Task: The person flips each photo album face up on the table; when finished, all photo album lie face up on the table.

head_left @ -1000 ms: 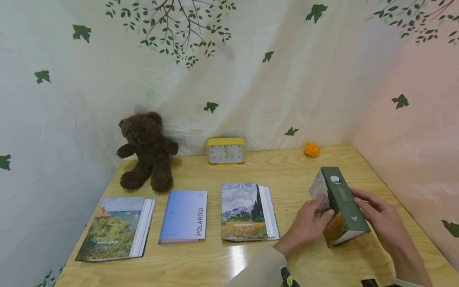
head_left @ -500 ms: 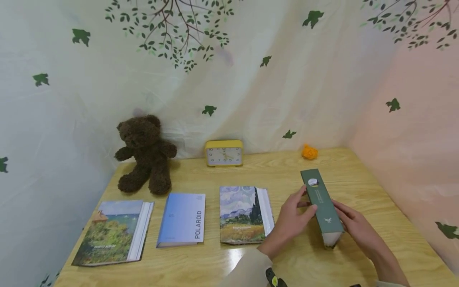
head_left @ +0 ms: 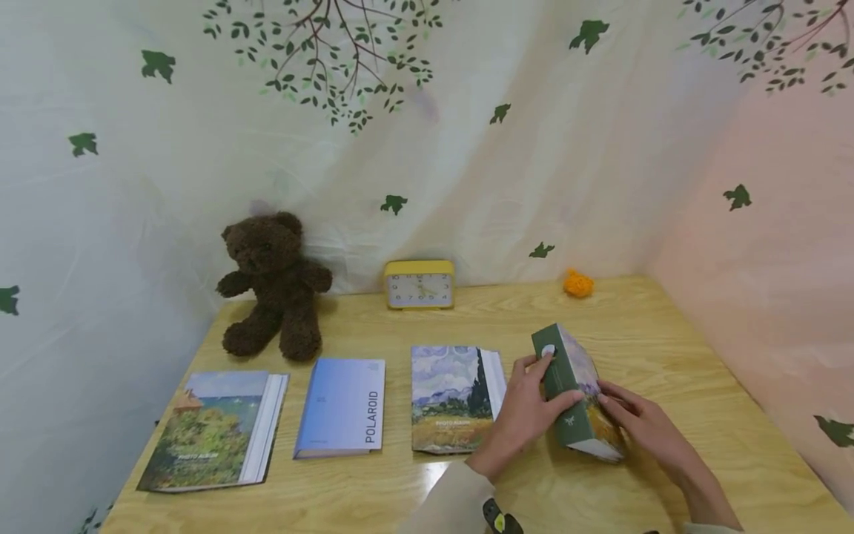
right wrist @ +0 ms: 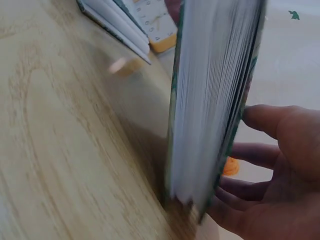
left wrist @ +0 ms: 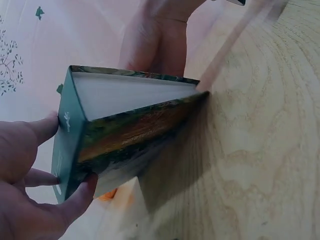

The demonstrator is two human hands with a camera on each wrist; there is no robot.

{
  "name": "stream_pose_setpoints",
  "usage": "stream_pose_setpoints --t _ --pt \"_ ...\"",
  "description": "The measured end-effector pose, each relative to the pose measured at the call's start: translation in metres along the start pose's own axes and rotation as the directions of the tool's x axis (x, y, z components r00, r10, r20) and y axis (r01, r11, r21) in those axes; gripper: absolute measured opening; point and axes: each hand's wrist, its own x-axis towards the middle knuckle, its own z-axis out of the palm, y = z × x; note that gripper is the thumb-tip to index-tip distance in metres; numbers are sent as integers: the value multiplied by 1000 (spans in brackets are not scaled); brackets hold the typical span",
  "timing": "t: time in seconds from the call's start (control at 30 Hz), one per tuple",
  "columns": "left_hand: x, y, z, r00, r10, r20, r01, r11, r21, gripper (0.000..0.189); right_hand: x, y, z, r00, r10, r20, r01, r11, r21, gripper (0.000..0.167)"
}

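A thick photo album (head_left: 582,393) with a dark green spine and a painted landscape cover stands tilted on the table, its spine turned up toward the left. My left hand (head_left: 523,411) grips it by the spine; the left wrist view shows the thumb on the green spine (left wrist: 70,130) and a fingertip reaching past its edge. My right hand (head_left: 650,426) touches the cover from the right with nearly straight fingers. Its fingertips lie along one cover in the right wrist view, beside the white page edges (right wrist: 210,100). Left of it lies another landscape photo album (head_left: 443,400), partly behind my left hand.
Farther left on the wooden table (head_left: 373,497) lie a blue POLAROID album (head_left: 342,408) and a seaside photo album (head_left: 210,430). Along the back are a brown teddy bear (head_left: 270,285), a yellow clock (head_left: 419,285) and a small orange object (head_left: 577,283).
Both hands have moved left with the green-spined album. It has tipped over from leaning right to leaning left, so its other cover now faces right. The remaining objects have stayed put.
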Motion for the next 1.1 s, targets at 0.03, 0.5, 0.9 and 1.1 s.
stream_pose_setpoints --t 0.03,0.5,0.9,1.1 --pt "0 -2 1 1000 -3 7 2 1000 25 71 1 0 0 1000 17 -9 -17 1000 -25 68" --pt "2 -11 27 984 -58 169 30 985 167 64 4 8 -13 993 -3 -115 -35 942 -333 74" --pt "5 -12 38 975 -76 209 47 989 140 63 5 10 -19 990 3 -144 -71 880 -469 77" --pt "8 -12 28 977 -116 177 94 987 127 60 5 -8 -18 994 13 -104 -65 860 -506 81"
